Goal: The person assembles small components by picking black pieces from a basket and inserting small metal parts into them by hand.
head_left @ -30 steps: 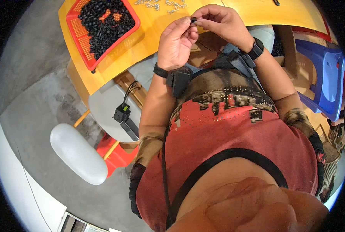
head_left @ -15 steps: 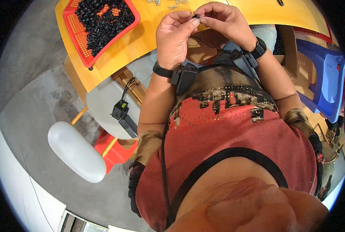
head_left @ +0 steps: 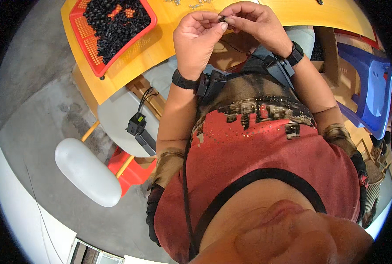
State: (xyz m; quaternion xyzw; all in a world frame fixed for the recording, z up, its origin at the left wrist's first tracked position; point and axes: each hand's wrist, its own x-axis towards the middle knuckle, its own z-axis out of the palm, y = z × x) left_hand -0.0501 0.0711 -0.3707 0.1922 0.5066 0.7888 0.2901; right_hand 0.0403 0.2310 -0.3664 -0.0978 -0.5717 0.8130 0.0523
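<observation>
A small black part [head_left: 222,19] is pinched between the fingertips of both hands near the table's front edge; its exact kind is too small to make out. My left hand [head_left: 197,42] grips it from the left with thumb and fingers. From the right, my right hand [head_left: 254,24] closes thumb and forefinger on it. To the left of the hands stands a red plastic basket [head_left: 100,68] full of small black parts [head_left: 117,26], with a few orange pieces among them. Small shiny metal pieces [head_left: 200,5] lie on the yellow table [head_left: 167,37] beyond my left hand.
A chair with a grey seat [head_left: 121,116] and a padded white back [head_left: 88,172] stands at the left, with a black device and cable [head_left: 137,125] on it. A red stool [head_left: 136,174] is under it. At the right are a blue plastic chair [head_left: 376,92] and a cardboard box [head_left: 331,57].
My left hand has shifted slightly left and turned a little, its thumb now lower on the part. My right hand stays nearly in place, thumb on the part.
</observation>
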